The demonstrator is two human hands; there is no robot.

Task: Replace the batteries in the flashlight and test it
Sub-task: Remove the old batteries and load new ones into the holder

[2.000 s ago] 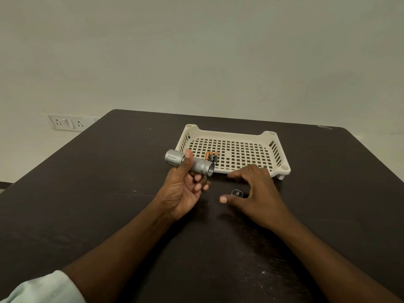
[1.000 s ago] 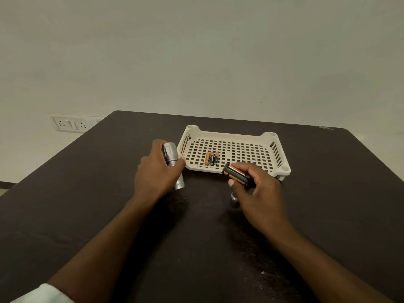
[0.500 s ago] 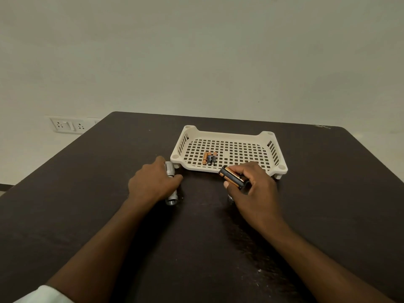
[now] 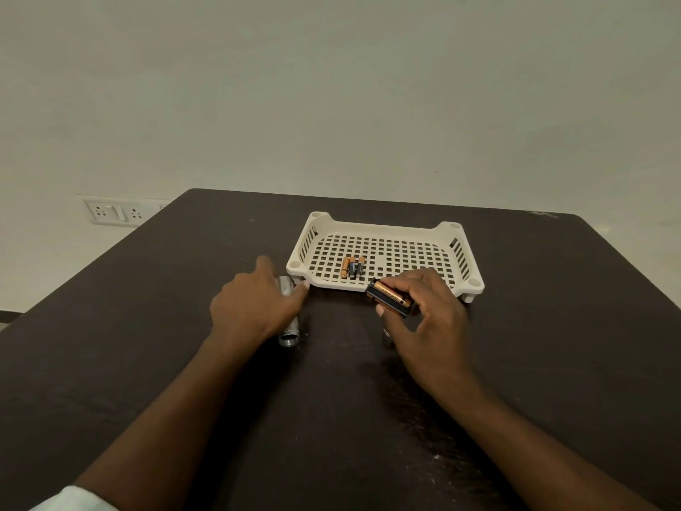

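The silver flashlight body point(image 4: 289, 335) lies on the dark table point(image 4: 147, 344), its open threaded end toward me. My left hand point(image 4: 254, 304) rests over it with straight, spread fingers. My right hand point(image 4: 423, 315) pinches a black battery holder point(image 4: 390, 297) with orange-and-black batteries in it, just in front of the white tray point(image 4: 460, 285). Three loose batteries point(image 4: 352, 267) lie in the tray's near left part. The flashlight's cap is mostly hidden under my right hand.
A white wall socket panel point(image 4: 114, 212) sits on the wall beyond the table's far left corner. A pale sleeve cuff point(image 4: 73, 499) shows at the bottom left. The table's far edge runs just behind the tray.
My left hand lowered the flashlight body onto the table and loosened its fingers over it. My right hand picked up the battery holder from the table and holds it near the tray.
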